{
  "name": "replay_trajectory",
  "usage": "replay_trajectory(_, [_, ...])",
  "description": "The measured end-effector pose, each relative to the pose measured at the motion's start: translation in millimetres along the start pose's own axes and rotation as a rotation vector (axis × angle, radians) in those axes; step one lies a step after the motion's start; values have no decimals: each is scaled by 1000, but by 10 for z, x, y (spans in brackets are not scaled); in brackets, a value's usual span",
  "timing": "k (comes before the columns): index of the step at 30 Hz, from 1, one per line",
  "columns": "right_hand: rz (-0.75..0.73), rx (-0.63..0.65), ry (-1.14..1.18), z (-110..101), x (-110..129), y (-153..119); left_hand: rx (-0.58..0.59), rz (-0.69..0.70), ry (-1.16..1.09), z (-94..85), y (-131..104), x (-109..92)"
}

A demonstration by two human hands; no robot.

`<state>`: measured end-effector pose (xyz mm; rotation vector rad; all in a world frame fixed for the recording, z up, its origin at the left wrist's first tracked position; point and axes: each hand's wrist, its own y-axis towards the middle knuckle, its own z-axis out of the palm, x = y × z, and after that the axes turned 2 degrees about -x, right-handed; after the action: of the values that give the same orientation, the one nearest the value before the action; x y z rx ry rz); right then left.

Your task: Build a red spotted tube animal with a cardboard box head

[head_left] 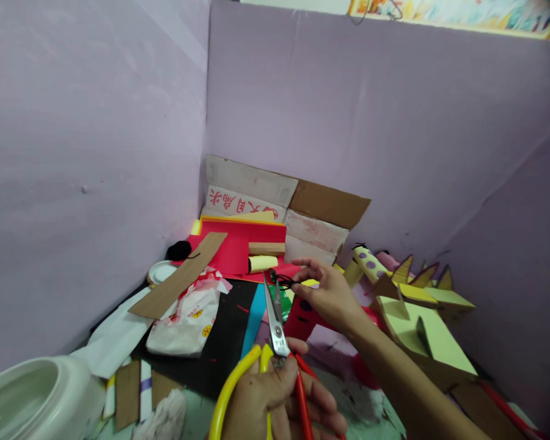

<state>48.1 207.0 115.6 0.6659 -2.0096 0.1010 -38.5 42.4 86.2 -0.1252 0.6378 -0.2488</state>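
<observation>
My left hand [270, 397] is closed around the handles of a pair of scissors [278, 333], one handle yellow and the other red. The blades point away from me, slightly apart. Just beyond their tips, my right hand [327, 293] pinches a small looped bundle of black yarn [282, 280] between thumb and fingertips. Below that hand is a red paper piece [300, 321] with black marks, partly hidden by it. A green patch [282, 299] shows behind the blades. Whether the blades touch the yarn, I cannot tell.
Left of the scissors lie a white and red plastic bag [183, 327] and a cardboard strip [183, 275]. A black yarn ball [178, 250] sits by the wall. Red sheets [231, 244] lie ahead. Yellow paper-covered cardboard [440, 336] is at right, and a white pot [68, 391] at front left.
</observation>
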Motion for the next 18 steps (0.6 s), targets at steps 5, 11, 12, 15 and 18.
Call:
replay_trajectory(5, [0,-6,3,-1,0,2,14,5,6,-8,13,44])
replay_trajectory(11, [6,2,-2,-3,-2,5,38,15,0,-41,54,74])
replay_trajectory(12, [3,-2,-2,-2,-3,3,39,19,-3,-42,60,75])
replay_trajectory(15, [-4,-13,2,2,-3,-2,41,30,-18,-37,83,83])
replay_trajectory(18, [-11,-14,4,3,-4,-4,36,36,-34,-29,133,108])
